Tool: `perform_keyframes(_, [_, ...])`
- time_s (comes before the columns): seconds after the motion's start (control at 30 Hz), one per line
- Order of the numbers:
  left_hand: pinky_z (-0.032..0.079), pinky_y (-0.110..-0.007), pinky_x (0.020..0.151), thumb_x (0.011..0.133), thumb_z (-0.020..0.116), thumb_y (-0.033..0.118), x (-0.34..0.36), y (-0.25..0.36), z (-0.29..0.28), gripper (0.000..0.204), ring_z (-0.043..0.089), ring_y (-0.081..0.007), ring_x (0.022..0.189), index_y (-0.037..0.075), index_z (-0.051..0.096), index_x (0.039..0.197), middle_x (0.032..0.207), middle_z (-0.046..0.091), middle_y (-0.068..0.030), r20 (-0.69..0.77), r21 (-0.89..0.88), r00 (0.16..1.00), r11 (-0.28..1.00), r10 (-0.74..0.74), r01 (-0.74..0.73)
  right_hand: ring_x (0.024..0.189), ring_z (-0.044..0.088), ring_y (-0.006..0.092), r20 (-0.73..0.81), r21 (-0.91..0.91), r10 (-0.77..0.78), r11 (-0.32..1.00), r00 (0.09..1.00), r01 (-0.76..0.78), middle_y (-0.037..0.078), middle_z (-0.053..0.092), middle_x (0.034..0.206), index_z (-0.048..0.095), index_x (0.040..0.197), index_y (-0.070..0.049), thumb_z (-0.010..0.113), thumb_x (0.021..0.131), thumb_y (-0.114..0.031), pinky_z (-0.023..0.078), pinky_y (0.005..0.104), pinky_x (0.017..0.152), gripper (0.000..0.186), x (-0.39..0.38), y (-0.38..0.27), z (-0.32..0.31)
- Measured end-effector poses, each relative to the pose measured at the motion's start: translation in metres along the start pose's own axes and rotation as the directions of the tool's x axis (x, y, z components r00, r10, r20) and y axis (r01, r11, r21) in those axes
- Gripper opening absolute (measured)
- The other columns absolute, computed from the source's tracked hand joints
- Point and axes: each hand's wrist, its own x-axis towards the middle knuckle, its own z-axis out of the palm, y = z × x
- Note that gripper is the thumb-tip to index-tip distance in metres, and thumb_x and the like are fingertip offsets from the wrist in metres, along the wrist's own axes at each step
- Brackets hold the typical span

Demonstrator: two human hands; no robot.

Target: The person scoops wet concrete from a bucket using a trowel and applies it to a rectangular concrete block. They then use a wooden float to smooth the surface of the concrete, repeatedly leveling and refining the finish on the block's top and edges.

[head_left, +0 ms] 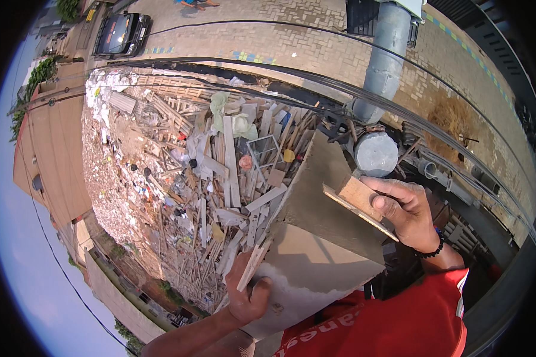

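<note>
Wooden float [360,199] over the right edge of a grey ledge [315,253], clamped between thumb and fingers of the right hand [407,209]; left hand [249,297] closed around a wooden strip [255,262] at the left edge; smoothing seems in hand; the next stroke calls for flat, even pressure.

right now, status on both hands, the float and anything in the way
Right hand gripping wooden float. Left hand gripping wooden strip. Float at grey cement ledge, contact unclear. Cables beyond ledge.
</note>
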Motion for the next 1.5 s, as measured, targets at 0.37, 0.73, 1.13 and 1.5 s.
perform_keyframes(0.37, [0.048,-0.039,0.077,0.072,0.053,0.003,-0.004,-0.009,0.002,0.054,0.061,-0.0355,0.084,-0.011,0.051,0.125,0.100,0.060,-0.0253,0.004,0.124,0.991,0.984,0.131,-0.131,0.080,0.057,0.0094,0.116,-0.044,0.040,0.998,0.992,-0.035,0.012,0.069,0.090,0.062,0.122,0.000,0.059,0.097,-0.018,0.048,0.0269,0.074,0.032,0.025,0.000,0.026])
perform_keyframes(0.73, [0.048,-0.039,0.085,0.075,0.053,0.005,-0.004,-0.002,0.005,0.055,0.062,-0.0348,0.094,-0.009,0.051,0.128,0.109,0.062,-0.0238,-0.007,-0.207,0.986,0.965,-0.165,0.160,0.077,0.061,0.0110,0.159,0.047,-0.173,0.985,0.972,0.167,0.012,0.069,0.089,0.062,0.121,0.002,0.058,0.097,-0.019,0.048,0.0263,0.071,0.033,0.015,-0.029,0.013])
perform_keyframes(1.13, [0.049,-0.038,0.083,0.074,0.053,0.003,-0.003,0.000,0.010,0.055,0.062,-0.0336,0.090,-0.007,0.053,0.127,0.104,0.062,-0.0225,-0.097,-0.110,0.994,0.993,-0.042,0.031,0.078,0.058,0.0092,0.092,-0.144,0.055,0.989,0.994,-0.041,0.014,0.069,0.092,0.061,0.121,0.002,0.059,0.096,-0.017,0.047,0.0261,0.074,0.032,0.020,0.001,0.026])
perform_keyframes(1.5, [0.048,-0.038,0.089,0.072,0.051,0.001,-0.002,-0.002,0.009,0.055,0.062,-0.0370,0.101,-0.008,0.053,0.127,0.114,0.061,-0.0259,-0.024,-0.178,0.988,0.973,-0.152,0.146,0.098,0.063,0.0123,0.147,0.540,0.137,0.818,0.980,-0.196,0.010,0.066,0.114,0.058,0.124,0.005,0.058,0.096,-0.012,0.050,0.0265,0.086,0.033,0.012,-0.032,0.008])
